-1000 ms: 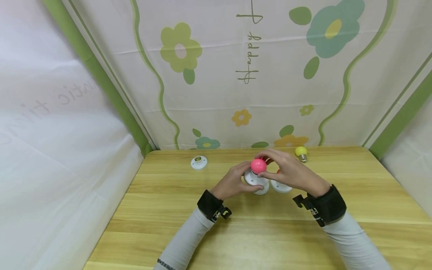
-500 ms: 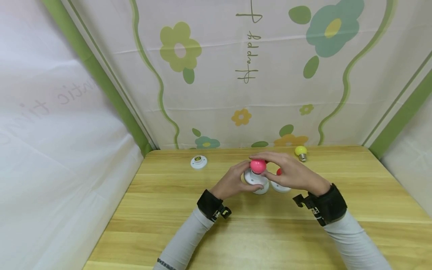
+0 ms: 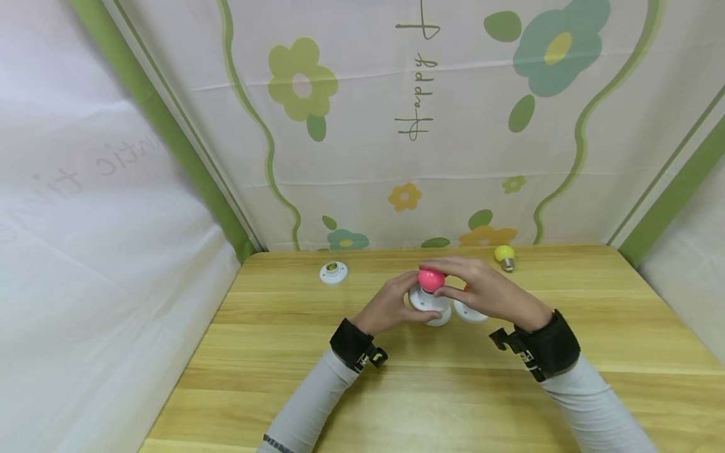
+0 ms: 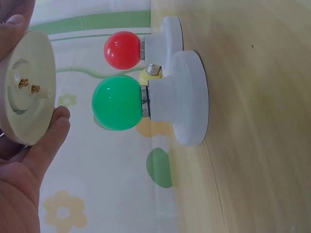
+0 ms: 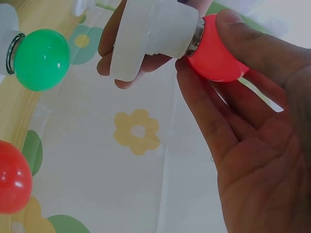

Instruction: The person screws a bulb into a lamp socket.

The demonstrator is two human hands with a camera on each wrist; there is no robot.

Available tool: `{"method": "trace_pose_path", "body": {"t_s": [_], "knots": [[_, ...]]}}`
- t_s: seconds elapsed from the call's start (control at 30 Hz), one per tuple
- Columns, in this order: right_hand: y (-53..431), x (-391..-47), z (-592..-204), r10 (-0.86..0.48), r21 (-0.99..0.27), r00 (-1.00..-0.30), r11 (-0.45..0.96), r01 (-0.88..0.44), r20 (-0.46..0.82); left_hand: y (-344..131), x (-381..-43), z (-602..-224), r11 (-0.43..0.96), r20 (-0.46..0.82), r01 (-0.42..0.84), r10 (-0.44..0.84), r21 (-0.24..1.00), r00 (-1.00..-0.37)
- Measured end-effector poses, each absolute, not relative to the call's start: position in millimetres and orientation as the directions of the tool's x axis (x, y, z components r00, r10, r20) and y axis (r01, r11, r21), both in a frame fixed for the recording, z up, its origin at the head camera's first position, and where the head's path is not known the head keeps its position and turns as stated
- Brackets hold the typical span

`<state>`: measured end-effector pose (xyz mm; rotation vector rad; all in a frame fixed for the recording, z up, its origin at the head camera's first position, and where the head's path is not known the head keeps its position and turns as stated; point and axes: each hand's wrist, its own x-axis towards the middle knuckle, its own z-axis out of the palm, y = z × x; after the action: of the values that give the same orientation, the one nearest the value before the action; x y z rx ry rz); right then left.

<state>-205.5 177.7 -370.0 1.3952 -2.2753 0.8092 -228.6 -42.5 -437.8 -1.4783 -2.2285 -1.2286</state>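
My left hand (image 3: pixel 391 303) grips a round white lamp holder (image 3: pixel 426 300) by its base, lifted above the table. The left wrist view shows the underside of that base, with two brass terminals. A pink light bulb (image 5: pixel 214 53) sits in the holder's socket, a narrow band of its metal cap showing. My right hand (image 3: pixel 481 286) pinches the bulb between thumb and fingers. Just beyond the raised holder, a green bulb (image 4: pixel 118 103) stands upright in a white holder (image 4: pixel 192 97) on the table. Beside it a red bulb (image 4: pixel 122 50) stands in another holder (image 3: pixel 470 313), partly behind my right hand.
A vacant white lamp holder (image 3: pixel 333 272) stands at the back left of the wooden table (image 3: pixel 408 402). At the back right lies a loose yellow bulb (image 3: pixel 505 257) with a silver screw cap. Printed fabric (image 3: pixel 351 157) hangs right behind the table's rear edge.
My right fingers have shifted their hold around the pink bulb, first reaching over it, then closing in again. The left hand and the lamp holder have stayed almost still.
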Motion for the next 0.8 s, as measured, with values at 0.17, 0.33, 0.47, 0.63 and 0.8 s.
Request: {"method": "trace_pose_path", "body": {"t_s": [0.17,0.33,0.47,0.63,0.8], "knots": [[178,-206,-372,-0.678,-0.278,-0.470,0.381,-0.882,0.565,-43,-229,-439,0.160,0.563,0.836,0.672,0.524,-0.481],[178,-207,-372,-0.677,-0.282,-0.477,0.385,-0.879,0.561,-43,-229,-439,0.158,0.559,0.833,0.674,0.531,-0.484],[179,-208,-372,-0.683,-0.314,-0.484,0.369,-0.875,0.547,-42,-229,-438,0.153,0.563,0.833,0.671,0.531,-0.482],[179,-207,-370,-0.693,-0.363,-0.484,0.329,-0.872,0.535,-42,-220,-428,0.126,0.591,0.850,0.667,0.511,-0.454],[177,-206,-371,-0.712,-0.372,-0.465,0.300,-0.879,0.525,-44,-207,-410,0.115,0.595,0.863,0.680,0.492,-0.429]]}}
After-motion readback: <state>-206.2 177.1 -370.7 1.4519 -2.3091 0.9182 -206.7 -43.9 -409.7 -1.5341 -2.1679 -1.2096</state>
